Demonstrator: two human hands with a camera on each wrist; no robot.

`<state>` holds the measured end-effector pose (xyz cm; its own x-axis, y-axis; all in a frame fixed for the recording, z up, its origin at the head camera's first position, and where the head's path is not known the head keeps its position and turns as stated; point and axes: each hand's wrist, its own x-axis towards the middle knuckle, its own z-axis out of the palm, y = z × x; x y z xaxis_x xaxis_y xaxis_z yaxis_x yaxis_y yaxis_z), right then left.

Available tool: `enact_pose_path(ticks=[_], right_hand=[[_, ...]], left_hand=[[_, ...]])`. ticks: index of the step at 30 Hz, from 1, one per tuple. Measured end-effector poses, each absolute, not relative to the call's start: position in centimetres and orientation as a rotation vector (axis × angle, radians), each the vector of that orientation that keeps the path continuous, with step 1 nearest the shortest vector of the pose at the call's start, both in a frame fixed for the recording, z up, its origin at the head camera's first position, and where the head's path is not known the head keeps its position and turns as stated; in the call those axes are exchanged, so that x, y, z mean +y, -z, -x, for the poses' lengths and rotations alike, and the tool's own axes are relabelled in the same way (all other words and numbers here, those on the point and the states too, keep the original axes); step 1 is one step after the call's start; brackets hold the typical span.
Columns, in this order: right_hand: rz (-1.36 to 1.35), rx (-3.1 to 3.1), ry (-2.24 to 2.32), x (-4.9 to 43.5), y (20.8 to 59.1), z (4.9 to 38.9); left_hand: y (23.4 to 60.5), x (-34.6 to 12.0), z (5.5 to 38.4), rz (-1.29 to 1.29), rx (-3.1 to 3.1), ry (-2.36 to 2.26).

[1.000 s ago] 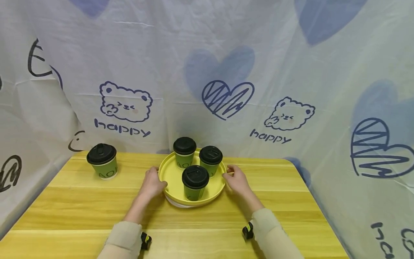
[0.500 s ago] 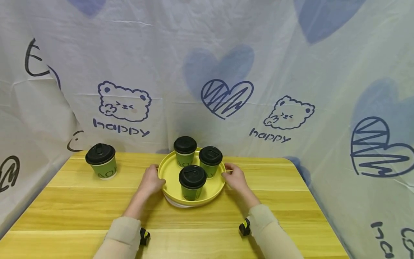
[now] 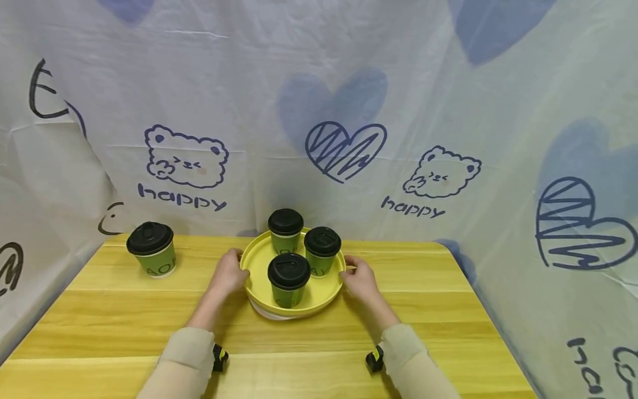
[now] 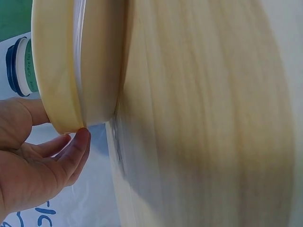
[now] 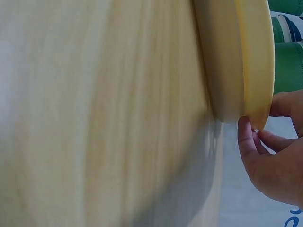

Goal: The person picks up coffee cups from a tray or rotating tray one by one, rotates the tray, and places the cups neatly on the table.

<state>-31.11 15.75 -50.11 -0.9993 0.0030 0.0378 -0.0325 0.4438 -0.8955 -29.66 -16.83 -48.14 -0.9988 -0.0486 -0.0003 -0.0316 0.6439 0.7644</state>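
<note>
Fingers (image 4: 75, 151) partly curled, pinching yellow tray (image 3: 320, 291)

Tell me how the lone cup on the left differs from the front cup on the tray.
The lone cup stands on the table; the front cup stands on the yellow tray. The lone cup is left of the left hand; the front cup is between that hand and the right hand. Both are green and black-lidded.
</note>
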Motion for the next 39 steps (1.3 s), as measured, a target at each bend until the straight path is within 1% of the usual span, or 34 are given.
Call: enact_pose_path(ticks=[13, 24, 39], right_hand=[[0.001, -2.608, -1.739, 15.4, 49.8, 29.1], [0.008, -2.582, -1.785, 15.4, 49.7, 28.1], [-0.037, -2.599, -1.759, 15.5, 49.6, 27.5]], left_hand=[[47.8, -16.9, 28.5, -0.073, -2.805, 1.389], [47.1, -16.5, 26.9, -0.091, -2.8, 1.433], [47.2, -16.5, 26.7, -0.101, -2.8, 1.469]])
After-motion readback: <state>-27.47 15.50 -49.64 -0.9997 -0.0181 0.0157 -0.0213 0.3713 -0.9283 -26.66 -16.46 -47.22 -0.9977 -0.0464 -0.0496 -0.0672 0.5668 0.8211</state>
